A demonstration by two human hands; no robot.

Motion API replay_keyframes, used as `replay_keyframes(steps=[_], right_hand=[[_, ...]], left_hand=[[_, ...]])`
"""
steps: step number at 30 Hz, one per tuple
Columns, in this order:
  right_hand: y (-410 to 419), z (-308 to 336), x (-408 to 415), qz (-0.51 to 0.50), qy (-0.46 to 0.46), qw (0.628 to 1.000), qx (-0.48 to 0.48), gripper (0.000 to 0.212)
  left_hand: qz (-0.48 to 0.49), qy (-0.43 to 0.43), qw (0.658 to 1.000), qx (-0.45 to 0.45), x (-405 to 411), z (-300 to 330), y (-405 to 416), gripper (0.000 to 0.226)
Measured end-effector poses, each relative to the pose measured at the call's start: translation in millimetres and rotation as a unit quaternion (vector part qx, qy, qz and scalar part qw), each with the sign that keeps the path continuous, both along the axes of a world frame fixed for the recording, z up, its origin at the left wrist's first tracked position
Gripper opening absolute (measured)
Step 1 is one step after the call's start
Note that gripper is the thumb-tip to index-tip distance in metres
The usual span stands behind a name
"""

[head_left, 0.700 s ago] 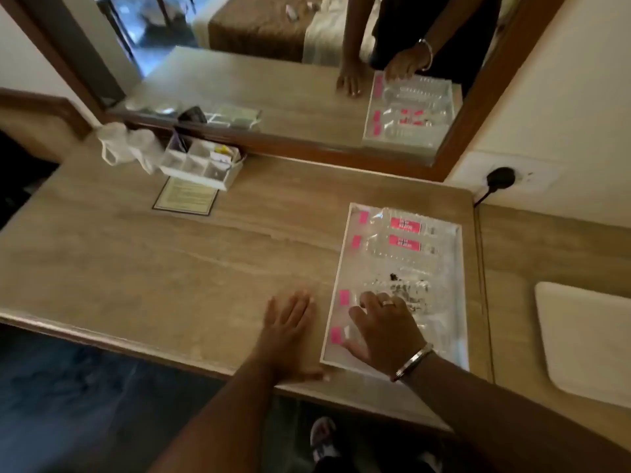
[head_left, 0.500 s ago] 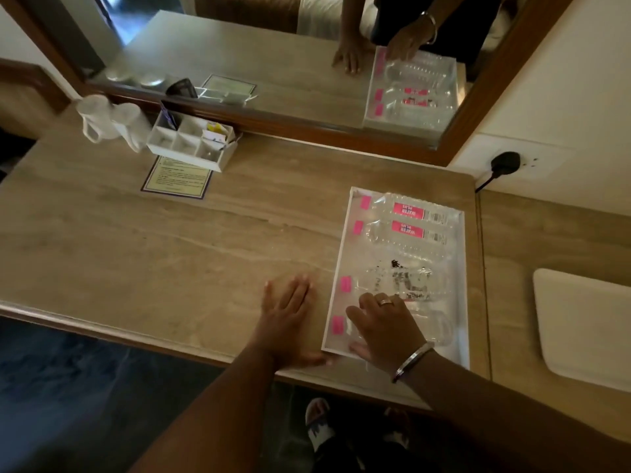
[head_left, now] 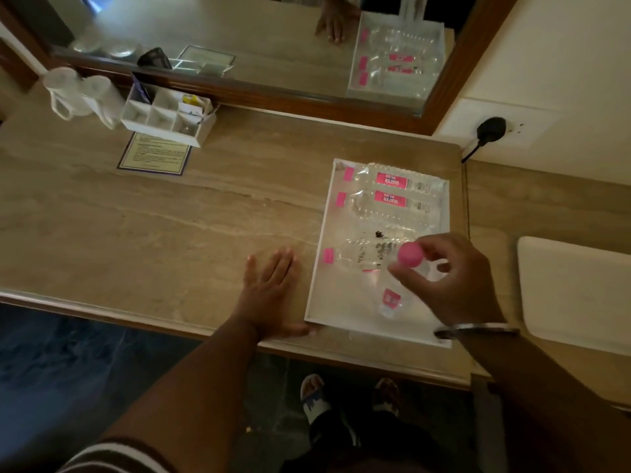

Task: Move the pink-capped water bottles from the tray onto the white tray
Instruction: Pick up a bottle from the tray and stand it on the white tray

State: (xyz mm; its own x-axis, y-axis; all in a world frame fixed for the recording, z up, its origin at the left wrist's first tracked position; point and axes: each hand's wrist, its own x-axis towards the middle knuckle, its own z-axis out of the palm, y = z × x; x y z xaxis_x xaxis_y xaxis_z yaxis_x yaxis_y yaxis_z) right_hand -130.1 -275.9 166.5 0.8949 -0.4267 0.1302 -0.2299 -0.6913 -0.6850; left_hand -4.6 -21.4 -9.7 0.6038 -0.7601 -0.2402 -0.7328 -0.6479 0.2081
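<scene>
The left hand (head_left: pixel 269 295) lies flat and open on the worktop (head_left: pixel 153 227), thumb touching the near corner of the tray (head_left: pixel 319 268). Right of it, the right hand (head_left: pixel 447 278) has its grip closed around one lifted bottle (head_left: pixel 406 268) (pink cap facing up). Three bottles (head_left: pixel 392 199) lie beyond and beneath the grip. Further right sits one white tray (head_left: pixel 577 291).

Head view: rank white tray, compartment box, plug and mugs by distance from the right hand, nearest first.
From the right hand:
1. White tray, just to its right.
2. Plug, up at the wall socket.
3. Compartment box, far left by the mirror.
4. Mugs, left of the box.
</scene>
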Motion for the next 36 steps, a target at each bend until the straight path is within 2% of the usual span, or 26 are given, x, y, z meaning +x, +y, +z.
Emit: replay_keyframes(steps=[4,12,17,20,23,27,30,36], right_hand=[[-4,-10,-1,-0.011,0.006,0.996,0.090,0.031],[-20,-5,-7,0.007,-0.026,0.998,0.052,0.024],[-67,25,-43,-0.033,-0.058,0.997,0.047,0.027],[-113,44,-69,-0.045,-0.070,0.996,0.035,0.026],[-164,53,-98,-0.061,-0.061,0.996,0.007,0.025],[-231,52,-132,-0.070,-0.029,0.997,-0.027,0.026],[-276,43,-149,-0.054,-0.023,0.998,-0.034,0.025],[-347,4,-153,-0.019,-0.021,0.999,-0.022,0.028]], left_hand=[[0.018,-0.002,1.000,0.020,9,-2,18,0.139],[0.029,-0.003,0.998,0.057,4,8,15,0.139],[0.064,0.007,0.997,0.041,-14,32,-1,0.143],[0.084,-0.013,0.996,-0.025,-37,54,-41,0.141],[0.058,-0.043,0.994,-0.079,-58,72,-109,0.136],[-0.001,-0.062,0.995,-0.082,-93,81,-212,0.128],[-0.012,-0.035,0.997,-0.074,-135,64,-283,0.129],[0.048,0.022,0.997,-0.061,-204,1,-375,0.142]])
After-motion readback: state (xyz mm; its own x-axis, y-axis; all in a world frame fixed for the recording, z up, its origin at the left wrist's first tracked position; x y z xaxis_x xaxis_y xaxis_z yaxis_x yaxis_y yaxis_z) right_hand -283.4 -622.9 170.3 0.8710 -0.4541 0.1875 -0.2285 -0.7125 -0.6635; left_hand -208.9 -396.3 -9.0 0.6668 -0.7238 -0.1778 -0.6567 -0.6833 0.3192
